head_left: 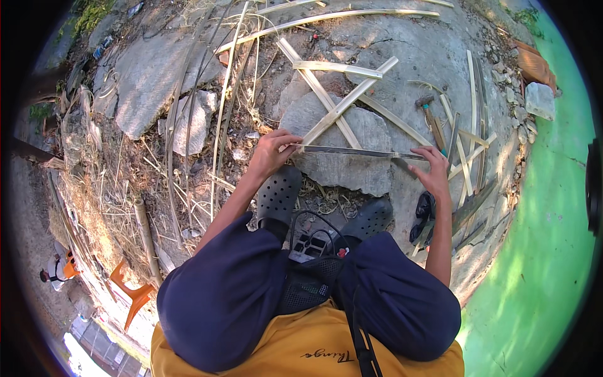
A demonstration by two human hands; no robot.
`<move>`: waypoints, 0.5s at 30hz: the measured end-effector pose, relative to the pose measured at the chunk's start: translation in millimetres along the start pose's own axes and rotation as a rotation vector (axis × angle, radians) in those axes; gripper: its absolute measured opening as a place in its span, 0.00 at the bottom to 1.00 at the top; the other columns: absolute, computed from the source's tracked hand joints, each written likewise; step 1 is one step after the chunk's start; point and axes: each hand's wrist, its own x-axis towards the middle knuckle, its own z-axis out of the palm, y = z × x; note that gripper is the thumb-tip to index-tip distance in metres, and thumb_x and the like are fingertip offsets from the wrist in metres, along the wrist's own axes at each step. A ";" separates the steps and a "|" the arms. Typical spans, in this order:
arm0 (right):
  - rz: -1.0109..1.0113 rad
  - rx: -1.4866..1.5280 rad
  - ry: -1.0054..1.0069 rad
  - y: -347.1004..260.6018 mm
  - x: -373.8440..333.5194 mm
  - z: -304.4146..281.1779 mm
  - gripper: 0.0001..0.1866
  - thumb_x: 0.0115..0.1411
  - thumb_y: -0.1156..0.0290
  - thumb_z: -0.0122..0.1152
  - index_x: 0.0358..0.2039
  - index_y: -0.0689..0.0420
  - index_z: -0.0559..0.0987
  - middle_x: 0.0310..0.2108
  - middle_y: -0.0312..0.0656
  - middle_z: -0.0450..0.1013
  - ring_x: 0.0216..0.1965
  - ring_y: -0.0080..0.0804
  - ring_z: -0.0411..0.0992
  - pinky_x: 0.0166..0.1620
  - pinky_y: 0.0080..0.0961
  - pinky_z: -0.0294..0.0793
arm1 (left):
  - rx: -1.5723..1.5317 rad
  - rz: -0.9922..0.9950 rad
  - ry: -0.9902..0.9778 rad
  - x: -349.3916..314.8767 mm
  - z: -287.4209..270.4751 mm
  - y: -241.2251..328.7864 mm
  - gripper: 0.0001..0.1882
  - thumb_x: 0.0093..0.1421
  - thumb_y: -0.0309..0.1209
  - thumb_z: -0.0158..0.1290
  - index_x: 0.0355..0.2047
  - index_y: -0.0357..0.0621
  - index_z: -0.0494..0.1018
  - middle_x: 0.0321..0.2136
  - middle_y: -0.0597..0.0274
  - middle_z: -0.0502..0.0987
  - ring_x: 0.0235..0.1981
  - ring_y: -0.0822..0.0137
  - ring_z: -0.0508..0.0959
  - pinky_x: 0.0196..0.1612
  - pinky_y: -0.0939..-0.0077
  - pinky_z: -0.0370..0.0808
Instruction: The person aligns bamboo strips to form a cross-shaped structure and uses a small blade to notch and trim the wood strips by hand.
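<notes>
A thin dark strip [352, 151], which looks like a bamboo slat, lies level across the front of a flat stone slab [377, 179]. My left hand [275, 152] pinches its left end. At the other end, the fingers and thumb of my right hand [433, 171] close around the strip. Just beyond it, pale split slats cross in an X on the slab: one slat [352, 100] slants up to the right, over another slat [320, 94]. A shorter slat [336, 67] bridges their far ends.
A hammer [433, 122] lies right of the slab, near more slats [471, 119]. Long strips [226, 107] and broken concrete [154, 81] lie left. A black bag [424, 217] sits by my right forearm. Green ground [553, 188] borders the right; an orange chair [130, 294] and a person [58, 270] are far left.
</notes>
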 end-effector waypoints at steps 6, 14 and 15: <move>-0.276 0.126 0.059 -72.2 20.8 33.5 0.19 0.54 0.65 0.76 0.48 0.48 0.87 0.47 0.37 0.79 0.56 0.40 0.75 0.60 0.40 0.68 | 0.020 -0.004 -0.034 -0.7 1.9 3.8 0.11 0.57 0.22 0.66 0.42 0.41 0.84 0.33 0.57 0.82 0.33 0.58 0.83 0.39 0.65 0.81; -0.340 0.175 0.004 -84.6 32.2 67.5 0.11 0.56 0.70 0.73 0.41 0.49 0.87 0.38 0.35 0.79 0.42 0.40 0.78 0.48 0.40 0.74 | -0.019 -0.008 -0.025 -1.9 8.1 1.6 0.14 0.57 0.19 0.66 0.44 0.40 0.84 0.34 0.57 0.84 0.33 0.64 0.84 0.38 0.70 0.83; -0.350 0.168 0.002 -84.9 32.2 68.8 0.11 0.56 0.70 0.72 0.41 0.49 0.87 0.37 0.35 0.79 0.41 0.39 0.78 0.46 0.39 0.74 | -0.051 -0.028 -0.009 -2.8 8.8 1.2 0.14 0.57 0.19 0.65 0.45 0.40 0.84 0.34 0.57 0.83 0.33 0.64 0.84 0.39 0.69 0.83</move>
